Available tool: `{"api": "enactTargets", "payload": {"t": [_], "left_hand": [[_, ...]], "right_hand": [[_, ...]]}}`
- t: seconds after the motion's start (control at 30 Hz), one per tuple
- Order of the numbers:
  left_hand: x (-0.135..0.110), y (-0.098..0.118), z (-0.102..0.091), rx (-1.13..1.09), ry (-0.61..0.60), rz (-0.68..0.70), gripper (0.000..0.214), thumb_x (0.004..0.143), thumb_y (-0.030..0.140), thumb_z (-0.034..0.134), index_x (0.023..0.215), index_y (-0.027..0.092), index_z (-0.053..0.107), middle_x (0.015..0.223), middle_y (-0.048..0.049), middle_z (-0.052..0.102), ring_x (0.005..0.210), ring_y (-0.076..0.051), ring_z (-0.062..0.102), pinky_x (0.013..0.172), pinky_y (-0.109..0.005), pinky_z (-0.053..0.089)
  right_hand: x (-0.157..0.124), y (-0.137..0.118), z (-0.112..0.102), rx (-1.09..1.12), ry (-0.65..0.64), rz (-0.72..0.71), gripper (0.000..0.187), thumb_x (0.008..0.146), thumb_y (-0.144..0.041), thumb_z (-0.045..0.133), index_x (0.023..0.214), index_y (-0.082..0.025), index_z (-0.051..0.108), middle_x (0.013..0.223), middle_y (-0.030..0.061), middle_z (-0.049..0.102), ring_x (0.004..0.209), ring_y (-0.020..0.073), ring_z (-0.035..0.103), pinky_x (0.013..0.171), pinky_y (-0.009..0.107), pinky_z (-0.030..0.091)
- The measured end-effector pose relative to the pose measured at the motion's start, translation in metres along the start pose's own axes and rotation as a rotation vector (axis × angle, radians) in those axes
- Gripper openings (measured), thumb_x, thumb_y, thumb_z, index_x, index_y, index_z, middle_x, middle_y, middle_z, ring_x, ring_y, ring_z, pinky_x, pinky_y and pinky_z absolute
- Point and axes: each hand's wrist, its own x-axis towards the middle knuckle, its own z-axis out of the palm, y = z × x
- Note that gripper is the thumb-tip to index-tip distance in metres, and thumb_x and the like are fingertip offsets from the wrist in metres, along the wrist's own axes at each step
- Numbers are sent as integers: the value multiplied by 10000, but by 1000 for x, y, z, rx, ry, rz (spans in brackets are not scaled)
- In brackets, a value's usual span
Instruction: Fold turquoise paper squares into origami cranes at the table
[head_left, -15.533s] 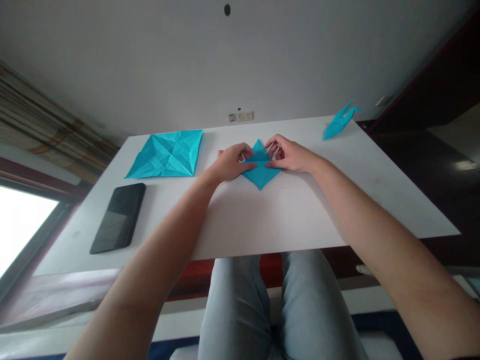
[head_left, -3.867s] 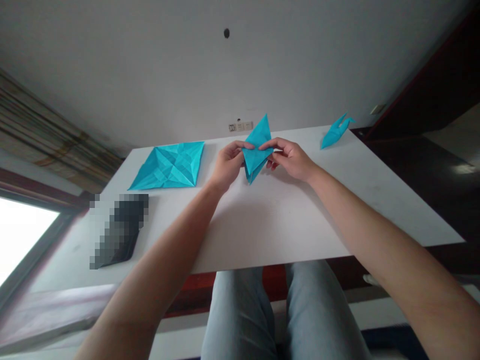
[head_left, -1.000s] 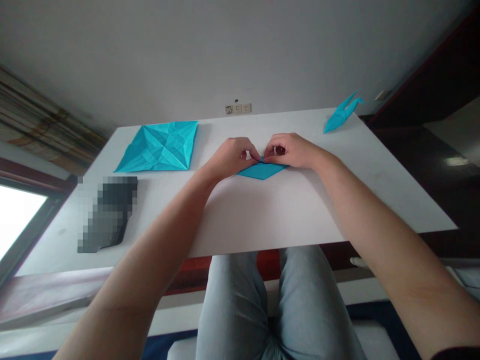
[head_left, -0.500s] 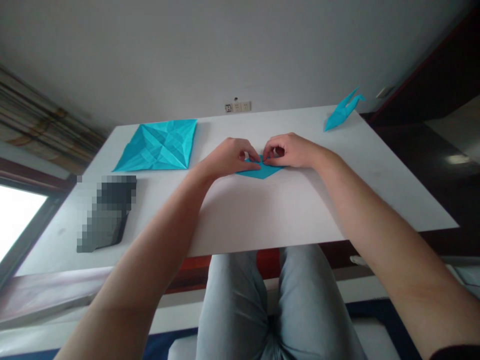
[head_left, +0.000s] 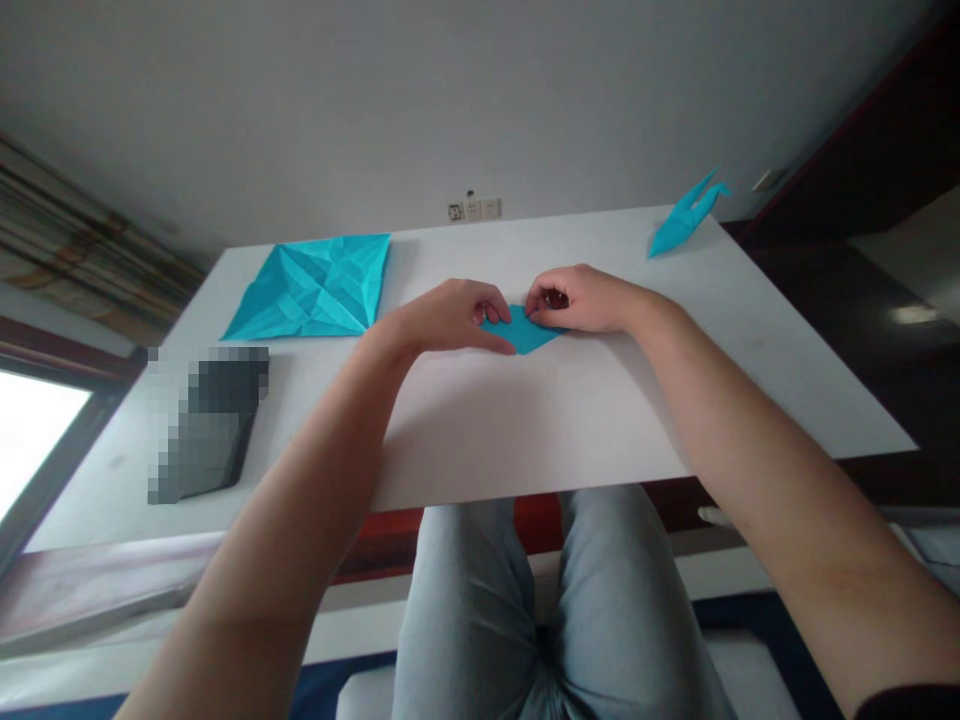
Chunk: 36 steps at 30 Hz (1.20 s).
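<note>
A small folded piece of blue paper (head_left: 527,333) lies flat on the white table (head_left: 525,420), a pointed corner toward me. My left hand (head_left: 450,318) rests on its left side, fingers curled and pressing along the near-left edge. My right hand (head_left: 581,299) sits on its right side, thumb and fingers pinched together on the paper's top. Most of the paper is hidden under both hands.
A creased, unfolded blue square sheet (head_left: 311,287) lies at the table's far left. A finished blue paper crane (head_left: 684,218) stands at the far right corner. A dark flat device (head_left: 210,425) lies at the left. A wall socket (head_left: 472,209) sits behind the table.
The paper, held up in the air some seconds ago, now lies flat. In the last second my left fingers slid toward me along the left edge; the right hand stayed.
</note>
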Motion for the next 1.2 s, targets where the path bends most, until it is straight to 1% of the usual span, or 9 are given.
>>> {"api": "enactTargets", "payload": {"t": [0.13,0.37,0.5,0.57,0.63,0.83,1.0,1.07,1.2], "left_hand": [[-1,6,2,30,10,45,624,713,573,1086,1205,230,914,1111,-64,885,1011,-262,798,884,-347,592],[1,11,9,13,46,201,281,843,410,988,1101,300,970,1102,-34,914,967,-232,830,919,-331,609],[0,14,9,22,73,253,132,924,365,888,987,286,974,1057,-43,919,929,-230,836,903,-334,603],[1,13,10,42,89,238,160,963,354,830,955,262,960,1023,-45,915,917,-227,829,894,-332,594],[2,10,11,44,100,196,175,970,345,810,985,243,952,1000,-45,910,906,-221,819,881,-326,585],[10,-4,18,-73,115,81,275,891,351,919,1133,222,906,969,-45,868,853,-195,758,801,-300,556],[11,-8,20,-26,183,19,415,845,407,1007,1180,203,869,1097,-84,833,918,-216,719,822,-328,545],[10,-8,20,-12,189,33,411,854,409,1006,1190,214,871,1123,-86,818,939,-221,710,842,-334,550],[9,-7,18,6,139,120,263,914,369,937,1142,239,926,1144,-93,802,990,-234,717,886,-350,569]], "right_hand": [[0,-1,-1,21,-8,-37,211,845,-270,916,1050,-243,875,926,23,786,814,205,629,783,357,465],[0,-1,-3,43,-70,-120,145,863,-293,865,1002,-261,889,924,13,791,823,205,626,787,356,451],[1,0,0,32,-56,-133,106,875,-328,855,962,-270,874,958,25,817,867,226,657,803,363,472],[1,1,0,42,-44,-119,106,900,-359,847,954,-269,863,952,31,819,885,236,674,813,369,478],[1,2,0,49,-42,-99,141,919,-396,852,964,-263,858,949,37,820,892,242,681,820,376,479],[3,8,-1,32,-54,-60,305,864,-493,966,1038,-270,851,984,46,810,879,247,662,806,384,502],[5,16,0,-27,52,-59,420,805,-514,1036,1084,-273,837,1136,96,794,978,294,691,853,428,578],[5,18,0,-46,60,-61,430,797,-536,1044,1075,-277,841,1164,104,778,999,308,702,878,448,604],[7,20,1,-53,49,-60,388,800,-522,1034,1046,-287,850,1149,94,756,989,303,709,879,449,613]]}}
